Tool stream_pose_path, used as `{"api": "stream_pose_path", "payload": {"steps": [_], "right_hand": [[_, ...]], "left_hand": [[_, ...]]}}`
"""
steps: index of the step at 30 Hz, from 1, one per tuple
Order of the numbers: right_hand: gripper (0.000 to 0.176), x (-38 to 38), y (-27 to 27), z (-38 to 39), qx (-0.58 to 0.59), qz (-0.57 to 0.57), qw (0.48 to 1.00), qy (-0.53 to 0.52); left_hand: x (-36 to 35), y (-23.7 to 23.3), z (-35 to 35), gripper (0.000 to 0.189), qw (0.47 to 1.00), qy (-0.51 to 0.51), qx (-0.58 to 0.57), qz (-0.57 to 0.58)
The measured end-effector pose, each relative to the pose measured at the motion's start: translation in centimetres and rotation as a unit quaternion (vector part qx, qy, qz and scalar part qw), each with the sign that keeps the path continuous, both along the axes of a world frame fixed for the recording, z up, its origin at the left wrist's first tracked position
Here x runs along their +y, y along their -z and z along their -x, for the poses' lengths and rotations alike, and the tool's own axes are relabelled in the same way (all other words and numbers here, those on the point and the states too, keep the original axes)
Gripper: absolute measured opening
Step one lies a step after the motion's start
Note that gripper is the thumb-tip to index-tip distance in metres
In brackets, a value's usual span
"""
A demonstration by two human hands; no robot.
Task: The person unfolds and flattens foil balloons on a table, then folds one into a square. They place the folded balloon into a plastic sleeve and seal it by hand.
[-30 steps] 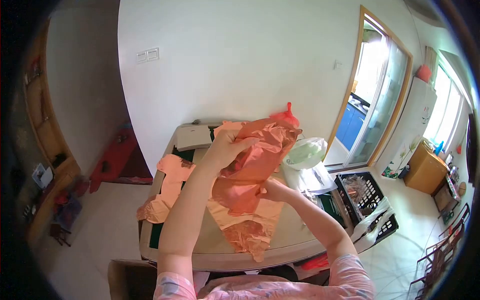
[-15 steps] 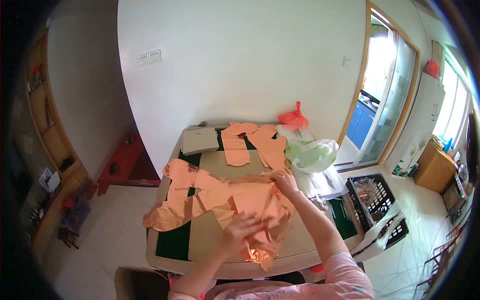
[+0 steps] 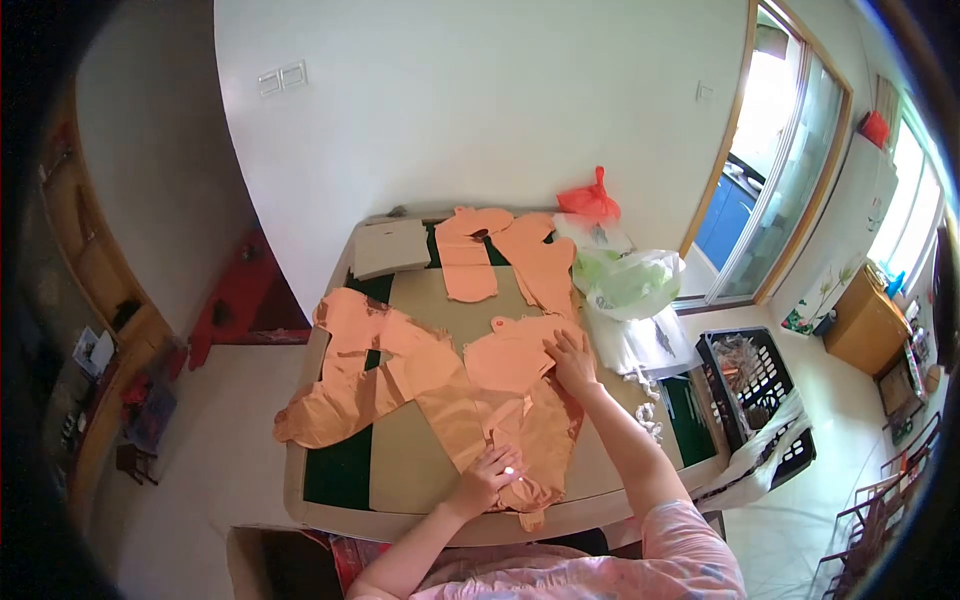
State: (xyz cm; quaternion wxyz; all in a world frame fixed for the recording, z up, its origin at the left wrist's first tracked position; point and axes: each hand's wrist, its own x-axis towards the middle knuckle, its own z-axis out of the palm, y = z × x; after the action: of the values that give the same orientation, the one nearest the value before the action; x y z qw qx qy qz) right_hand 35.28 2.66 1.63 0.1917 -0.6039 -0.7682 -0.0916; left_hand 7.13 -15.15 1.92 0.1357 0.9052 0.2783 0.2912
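Several flat, deflated copper-coloured foil balloons lie over the table. The nearest foil balloon [image 3: 545, 440] spreads out in front of me, creased and folded in its lower part. My left hand [image 3: 486, 480] rests on its lower left side, fingers stretched over the foil, a small bright spot beside them. On its upper right edge lies my right hand [image 3: 571, 362], palm down with fingers spread. A second foil balloon [image 3: 350, 385], curved in shape, extends to the left and adjoins the one under my hands. More foil balloons [image 3: 468, 270] lie flat at the back.
Beige boards cover part of the green table [image 3: 340, 470]. Grey-beige sheets [image 3: 390, 248] are stacked back left. A red bag [image 3: 590, 203] and a pale green plastic bag [image 3: 630, 283] sit at the right. A black crate [image 3: 755, 385] stands beside the table, with a white wall behind.
The lifted foil has come down and lies flatter, its rounded end now spread upward. My left hand has moved down onto the foil; my right hand has flattened on its edge.
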Motion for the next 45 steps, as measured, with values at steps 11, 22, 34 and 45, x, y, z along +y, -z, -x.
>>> {"api": "stream_pose_path", "payload": {"steps": [11, 22, 34, 45], "right_hand": [[0.038, -12.6, -1.0, 1.1, 0.147, 0.027, 0.989, -0.007], [0.035, -13.3, -0.8, 1.2, 0.159, 0.030, 0.987, -0.001], [0.053, -24.8, -1.9, 1.7, 0.156, 0.118, 0.979, -0.053], [0.058, -25.2, -2.5, 1.3, 0.173, 0.134, 0.970, -0.107]], "left_hand": [[0.4, 0.4, 2.6, 0.039, 0.987, -0.154, -0.029, 0.046], [0.5, -1.1, 2.0, 0.034, 0.978, -0.210, -0.005, 0.019], [-4.8, -0.7, 2.4, 0.031, 0.970, -0.238, 0.010, 0.054], [-4.9, -1.1, 2.3, 0.034, 0.974, -0.216, -0.001, 0.071]]}}
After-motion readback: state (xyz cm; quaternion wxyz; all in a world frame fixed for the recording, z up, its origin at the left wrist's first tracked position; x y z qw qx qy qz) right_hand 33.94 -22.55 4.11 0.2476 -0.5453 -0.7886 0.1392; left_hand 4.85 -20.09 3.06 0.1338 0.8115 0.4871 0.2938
